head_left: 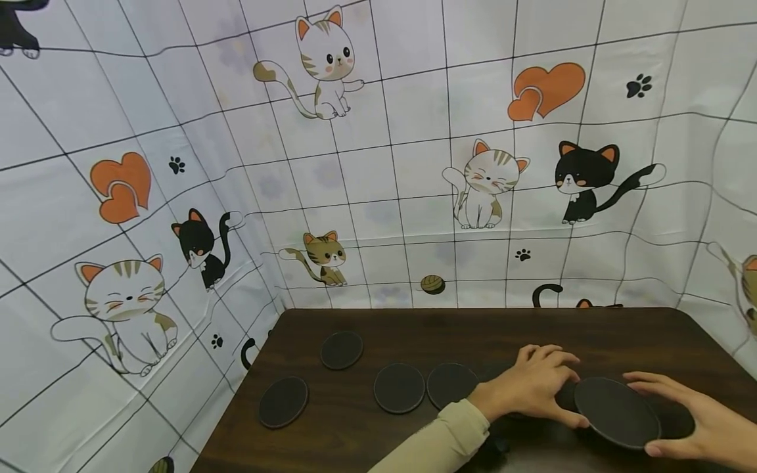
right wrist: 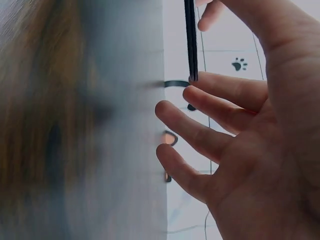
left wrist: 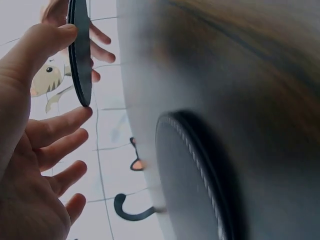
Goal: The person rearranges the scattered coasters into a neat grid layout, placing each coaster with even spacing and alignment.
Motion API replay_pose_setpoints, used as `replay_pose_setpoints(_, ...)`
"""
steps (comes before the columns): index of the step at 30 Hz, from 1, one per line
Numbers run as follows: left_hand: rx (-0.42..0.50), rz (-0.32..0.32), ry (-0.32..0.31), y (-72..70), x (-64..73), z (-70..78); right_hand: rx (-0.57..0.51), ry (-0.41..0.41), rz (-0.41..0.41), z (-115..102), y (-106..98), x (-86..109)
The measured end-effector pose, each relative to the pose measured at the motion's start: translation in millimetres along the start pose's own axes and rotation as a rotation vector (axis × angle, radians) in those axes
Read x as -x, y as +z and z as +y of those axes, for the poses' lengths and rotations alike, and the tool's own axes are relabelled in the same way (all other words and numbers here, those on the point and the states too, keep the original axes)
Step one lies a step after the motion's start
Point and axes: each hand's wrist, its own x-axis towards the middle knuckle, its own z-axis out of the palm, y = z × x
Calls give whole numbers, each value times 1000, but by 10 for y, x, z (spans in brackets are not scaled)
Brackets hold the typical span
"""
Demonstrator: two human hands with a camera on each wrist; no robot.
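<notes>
A round black coaster (head_left: 618, 414) is held tilted above the table between both hands, toward the right. My left hand (head_left: 529, 389) grips its left edge. In the left wrist view the thumb lies against the coaster (left wrist: 81, 55) and a fingertip meets its lower edge. My right hand (head_left: 700, 414) holds the opposite edge between thumb and fingers. Seen edge-on in the right wrist view, the coaster (right wrist: 191, 42) shows two thin layers; I cannot tell whether these are two stacked coasters. Dark round shapes show partly behind it, on the table.
On the dark brown table (head_left: 343, 433) lie several more black coasters, among them one (head_left: 284, 402) at the left, one (head_left: 342, 349) farther back, and a pair (head_left: 399, 388) side by side near the middle. A cat-print cloth (head_left: 402, 177) hangs behind and beside the table.
</notes>
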Motion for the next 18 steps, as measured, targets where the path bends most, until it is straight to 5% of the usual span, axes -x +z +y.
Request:
replay_pose_setpoints(7,-26,55,-9,-95,209,-85,-14,27,-14,-142,31,-117)
replay_pose_setpoints(18,-2,48,-10,-128,449,-165,-2,13,-39,-314,84,-247)
